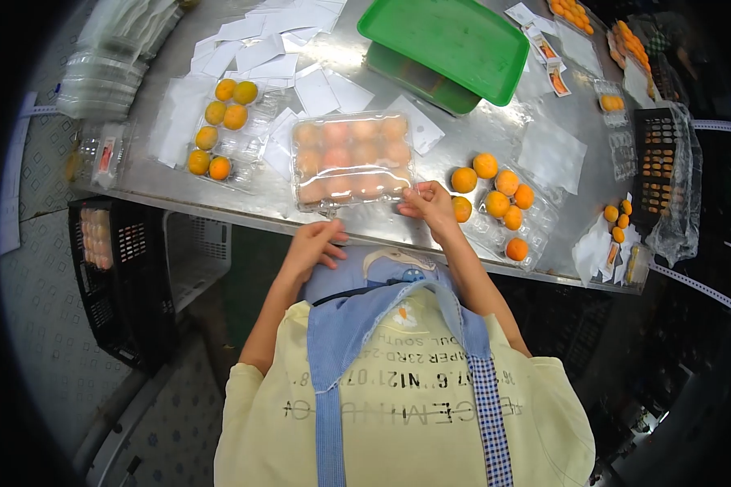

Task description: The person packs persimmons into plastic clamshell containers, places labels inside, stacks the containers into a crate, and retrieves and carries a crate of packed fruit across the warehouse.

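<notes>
Twelve fruits (335, 156) fill the clear clamshell (352, 203) just beyond my fingers (330, 234), its long axis running left to right. My right hand (432, 203) angles inward, touching its near right corner; pinching or not, I can't quite tell. My left hand (315, 246) points forward, fingers slightly apart.

Both hands (433, 207) are near the clear pack (352, 160).

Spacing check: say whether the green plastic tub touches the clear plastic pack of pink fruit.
Apart: the head view shows metal tabletop between tub and pack.
</notes>
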Demonstrator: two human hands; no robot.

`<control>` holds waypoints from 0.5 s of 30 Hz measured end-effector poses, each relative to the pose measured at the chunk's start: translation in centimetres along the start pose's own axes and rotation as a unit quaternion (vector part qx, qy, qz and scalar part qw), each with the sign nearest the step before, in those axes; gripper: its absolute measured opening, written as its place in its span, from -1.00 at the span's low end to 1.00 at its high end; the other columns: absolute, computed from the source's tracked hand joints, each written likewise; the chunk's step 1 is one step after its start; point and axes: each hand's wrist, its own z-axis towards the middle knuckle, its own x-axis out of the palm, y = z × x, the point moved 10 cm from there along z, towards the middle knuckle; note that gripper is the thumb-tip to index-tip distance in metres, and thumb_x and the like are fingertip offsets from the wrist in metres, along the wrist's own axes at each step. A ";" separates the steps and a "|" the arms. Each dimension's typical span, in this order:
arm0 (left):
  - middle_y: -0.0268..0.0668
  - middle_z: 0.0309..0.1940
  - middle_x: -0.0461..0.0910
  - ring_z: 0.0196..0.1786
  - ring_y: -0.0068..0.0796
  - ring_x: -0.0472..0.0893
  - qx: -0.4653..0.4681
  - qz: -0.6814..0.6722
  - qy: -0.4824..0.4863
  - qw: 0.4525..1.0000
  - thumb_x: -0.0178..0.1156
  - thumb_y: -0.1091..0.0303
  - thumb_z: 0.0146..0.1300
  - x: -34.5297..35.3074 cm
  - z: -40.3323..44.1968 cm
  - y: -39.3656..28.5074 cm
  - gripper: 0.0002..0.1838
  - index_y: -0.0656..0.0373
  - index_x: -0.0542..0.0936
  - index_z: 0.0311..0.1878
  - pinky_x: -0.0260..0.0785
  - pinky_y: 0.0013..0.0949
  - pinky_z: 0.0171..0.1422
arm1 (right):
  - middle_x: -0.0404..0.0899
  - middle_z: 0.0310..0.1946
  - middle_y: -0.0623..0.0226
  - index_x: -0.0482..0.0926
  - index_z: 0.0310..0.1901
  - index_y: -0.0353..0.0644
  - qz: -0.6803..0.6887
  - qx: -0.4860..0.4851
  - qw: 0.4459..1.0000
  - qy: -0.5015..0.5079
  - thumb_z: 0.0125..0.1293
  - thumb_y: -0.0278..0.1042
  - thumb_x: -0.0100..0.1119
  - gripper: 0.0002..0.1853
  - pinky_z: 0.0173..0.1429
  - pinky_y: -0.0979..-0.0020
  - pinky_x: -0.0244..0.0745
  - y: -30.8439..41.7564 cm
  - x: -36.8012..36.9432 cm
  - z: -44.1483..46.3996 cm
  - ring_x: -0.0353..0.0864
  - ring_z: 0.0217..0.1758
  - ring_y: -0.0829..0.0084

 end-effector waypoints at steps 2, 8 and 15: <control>-0.14 -0.18 0.53 -0.29 -0.33 0.64 0.001 -0.058 -0.022 0.998 0.11 0.08 0.27 0.4 0.7 0.1 -0.56 0.34 0.45 -0.06 0.47 -0.49 -0.49 | 0.50 -0.28 0.09 0.26 -0.09 -0.43 0.010 -0.006 1.000 -0.008 0.17 -0.44 0.24 -0.60 -0.31 0.46 0.63 -0.5 0.1 0.1 0.63 -0.35 0.34; -0.20 -0.15 0.53 0.01 -0.25 0.55 0.055 -0.260 -0.092 0.960 0.07 0.29 0.29 -1.3 4.8 0.5 -0.75 0.25 0.46 -0.09 0.42 -0.32 -0.04 | 0.50 -0.44 0.21 0.24 -0.20 -0.28 0.020 -0.027 0.999 -0.013 0.11 -0.34 0.33 -0.58 -0.45 0.49 0.58 -2.3 -0.6 1.1 0.60 -0.48 0.45; -0.23 -0.17 0.52 -0.05 -0.31 0.56 0.056 -0.179 -0.136 0.973 0.04 0.28 0.31 -3.8 6.7 1.1 -0.74 0.26 0.44 -0.05 0.49 -0.37 -0.05 | 0.50 -0.46 0.18 0.27 -0.19 -0.37 0.065 -0.024 0.997 -0.018 0.02 -0.33 0.41 -0.50 -0.46 0.47 0.60 -2.0 -0.3 0.4 0.62 -0.51 0.42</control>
